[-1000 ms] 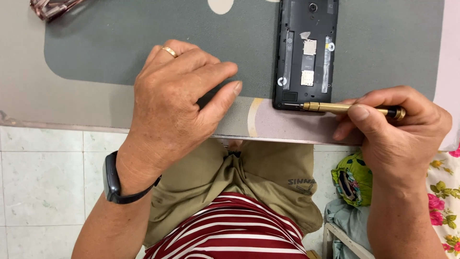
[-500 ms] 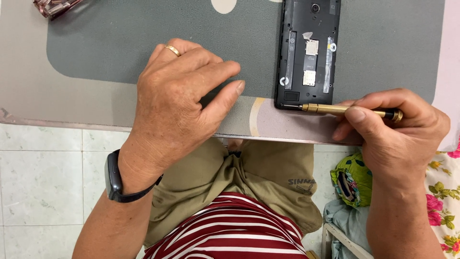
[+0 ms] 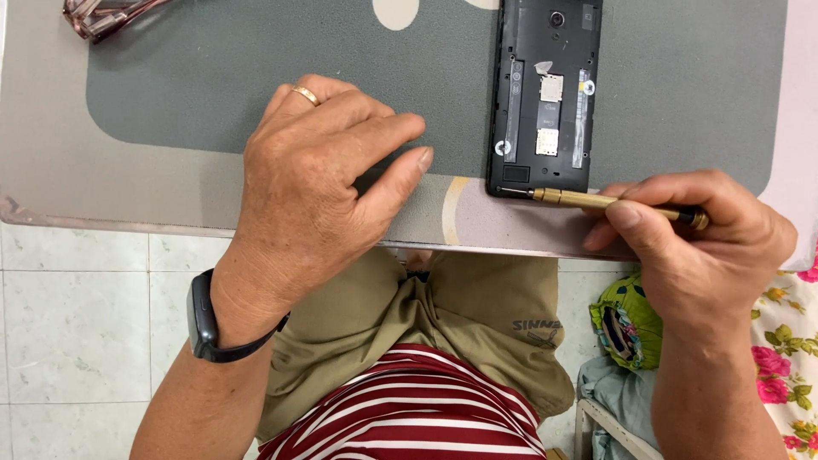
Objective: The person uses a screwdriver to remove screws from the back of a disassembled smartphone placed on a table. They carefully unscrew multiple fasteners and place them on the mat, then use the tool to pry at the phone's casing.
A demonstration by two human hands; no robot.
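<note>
A black phone (image 3: 545, 94) with its back cover off lies on the grey mat (image 3: 256, 85), its slots and camera exposed. My right hand (image 3: 699, 247) grips a slim brass screwdriver (image 3: 596, 201) held level, with the tip at the phone's lower left corner. My left hand (image 3: 324, 179) rests palm down on the mat to the left of the phone, fingers loosely curled, holding nothing that I can see. It wears a gold ring, and a black band sits on the wrist.
Folded glasses (image 3: 106, 15) lie at the mat's far left corner. The table edge (image 3: 102, 223) runs just before my lap. White floor tiles (image 3: 85, 324) show at left, and flowered cloth (image 3: 784, 358) and a green pouch (image 3: 626, 319) at right.
The screwdriver tip has stayed at the phone's lower left corner. Both hands have barely shifted; the view has drifted slightly.
</note>
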